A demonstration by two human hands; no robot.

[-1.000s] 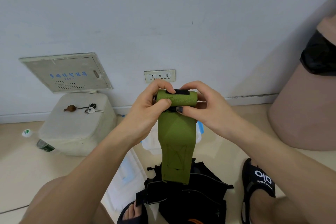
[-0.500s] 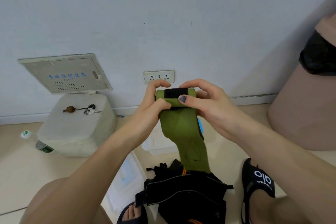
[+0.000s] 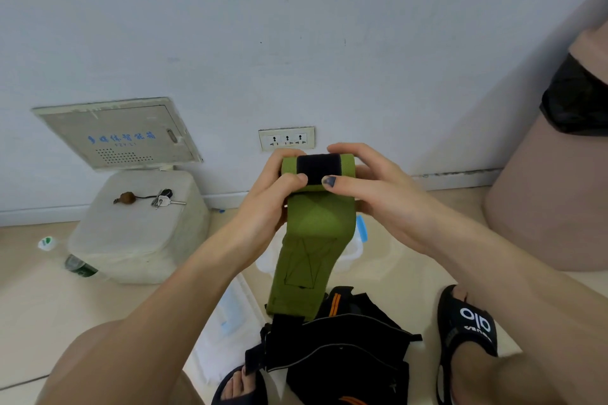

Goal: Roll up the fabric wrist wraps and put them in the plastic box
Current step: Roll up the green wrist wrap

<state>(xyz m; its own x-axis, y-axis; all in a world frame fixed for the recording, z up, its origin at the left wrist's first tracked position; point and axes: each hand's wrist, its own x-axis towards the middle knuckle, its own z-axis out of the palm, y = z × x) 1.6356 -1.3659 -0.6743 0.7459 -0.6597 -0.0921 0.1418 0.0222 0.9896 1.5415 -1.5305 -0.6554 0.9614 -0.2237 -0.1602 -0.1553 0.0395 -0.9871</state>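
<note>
Both hands gripped the green wrist wrap [image 3: 317, 223]: the left hand [image 3: 269, 204] pinched the roll's 9 o'clock end, the right hand [image 3: 371, 187] its 3 o'clock end. We held the roll's long axis level, 9 to 3; the unrolled tail hung toward 6 o'clock. The plastic box [image 3: 357, 240] lay on the floor beneath, behind the tail, nearer our right hand.

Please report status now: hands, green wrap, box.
Left hand and right hand both grip green fabric wrist wrap, partly rolled, tail hanging. Clear plastic box on floor behind it, mostly hidden. Black wraps lie below.
</note>
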